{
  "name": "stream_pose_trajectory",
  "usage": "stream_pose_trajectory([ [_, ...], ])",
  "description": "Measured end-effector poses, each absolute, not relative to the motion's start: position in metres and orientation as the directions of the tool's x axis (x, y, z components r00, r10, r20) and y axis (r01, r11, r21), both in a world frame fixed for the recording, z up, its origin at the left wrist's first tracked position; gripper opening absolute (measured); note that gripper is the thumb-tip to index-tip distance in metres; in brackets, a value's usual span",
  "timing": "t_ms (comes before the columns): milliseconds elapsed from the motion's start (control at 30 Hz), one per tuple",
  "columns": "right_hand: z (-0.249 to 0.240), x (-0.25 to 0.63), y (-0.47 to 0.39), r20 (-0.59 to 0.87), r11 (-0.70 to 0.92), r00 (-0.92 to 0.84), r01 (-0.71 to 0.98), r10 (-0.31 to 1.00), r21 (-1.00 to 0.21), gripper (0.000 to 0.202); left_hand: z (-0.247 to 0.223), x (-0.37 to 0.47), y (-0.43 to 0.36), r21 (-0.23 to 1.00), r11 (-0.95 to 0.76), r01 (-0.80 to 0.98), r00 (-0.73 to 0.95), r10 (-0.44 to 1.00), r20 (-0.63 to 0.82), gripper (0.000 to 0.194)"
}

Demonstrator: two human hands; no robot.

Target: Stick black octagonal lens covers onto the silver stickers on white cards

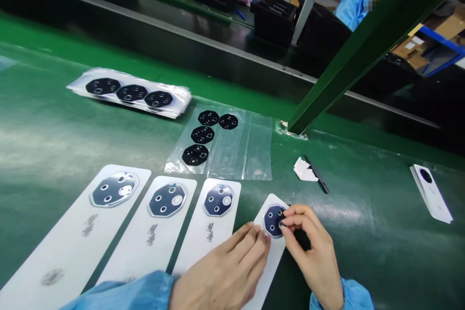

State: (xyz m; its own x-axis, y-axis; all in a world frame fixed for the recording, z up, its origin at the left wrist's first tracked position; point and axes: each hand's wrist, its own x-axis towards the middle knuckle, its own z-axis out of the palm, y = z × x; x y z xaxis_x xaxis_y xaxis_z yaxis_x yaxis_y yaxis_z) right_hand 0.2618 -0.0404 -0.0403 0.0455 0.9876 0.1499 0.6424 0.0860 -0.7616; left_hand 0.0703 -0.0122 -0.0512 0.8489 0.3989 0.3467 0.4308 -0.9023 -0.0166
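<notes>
Four white phone-back-shaped panels lie in a row, each with a dark blue octagonal camera plate near its top. At the rightmost panel (269,261), my left hand (228,266) lies over the left side, fingers stretched out and tips near the camera plate (273,220). My right hand (312,247) pinches at that plate's right edge, thumb and forefinger close together. Something small and dark shows at those fingertips, too hidden to name. To the left lie the third panel (203,230), the second panel (145,247) and the first panel (72,247).
Behind the row, a clear plastic sheet (240,150) carries several black octagonal pieces (195,155). A stack of similar sheets (181,99) lies farther left. Right of these are a crumpled white scrap (303,169), a thin black stick (317,174) and stacked white panels (432,196). A green post (348,68) rises behind.
</notes>
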Motion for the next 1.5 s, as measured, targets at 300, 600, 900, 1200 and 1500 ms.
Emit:
stream_pose_trajectory([
  [300,-0.041,0.261,-0.039,0.131,0.064,0.067,0.606,0.989,-0.793,0.006,-0.044,0.080,-0.015,-0.024,-0.849,0.528,0.805,0.492,0.331,0.034],
  [600,-0.040,0.261,-0.040,0.104,0.046,0.064,0.597,0.993,-0.801,0.007,-0.039,0.085,-0.017,-0.019,-0.836,0.548,0.795,0.513,0.323,0.036],
  [900,-0.036,0.261,-0.039,0.094,0.056,0.030,0.614,0.995,-0.787,0.008,-0.040,0.088,-0.016,0.076,-0.818,0.570,0.776,0.567,0.277,0.040],
  [1200,-0.032,0.259,-0.038,0.153,0.212,-0.147,0.726,0.977,-0.654,0.019,-0.042,0.088,-0.014,0.116,-0.821,0.559,0.759,0.563,0.327,0.036],
  [1500,-0.032,0.258,-0.034,0.175,0.186,-0.098,0.767,0.980,-0.614,0.017,-0.038,0.088,-0.015,0.102,-0.824,0.557,0.776,0.561,0.288,0.033],
])
